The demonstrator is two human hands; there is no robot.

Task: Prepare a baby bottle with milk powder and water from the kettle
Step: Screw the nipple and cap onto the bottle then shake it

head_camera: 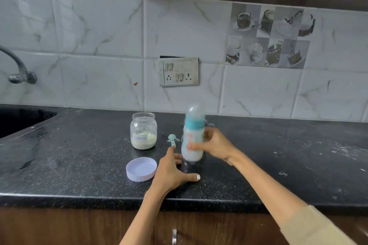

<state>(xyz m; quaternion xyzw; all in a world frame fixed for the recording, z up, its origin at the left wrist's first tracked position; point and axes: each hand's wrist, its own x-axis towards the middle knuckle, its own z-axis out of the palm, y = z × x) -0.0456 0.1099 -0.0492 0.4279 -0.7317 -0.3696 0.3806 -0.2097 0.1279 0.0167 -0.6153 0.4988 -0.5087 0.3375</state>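
Fingers of the right hand wrap around the blurred baby bottle, capped and milky, upright just above the dark counter. The left hand lies spread flat on the counter, holding nothing. Just left of the bottle lies a teal scoop; further left stands the open formula jar, its lid nearer.

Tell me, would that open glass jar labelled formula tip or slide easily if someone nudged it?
Probably not easily. The formula jar looks squat and wide-based, with powder sitting low inside, so it should stay upright. Being glass, it is likely heavy for its size and breakable if knocked off the countertop. With its lid off, a hard shove might spill powder.
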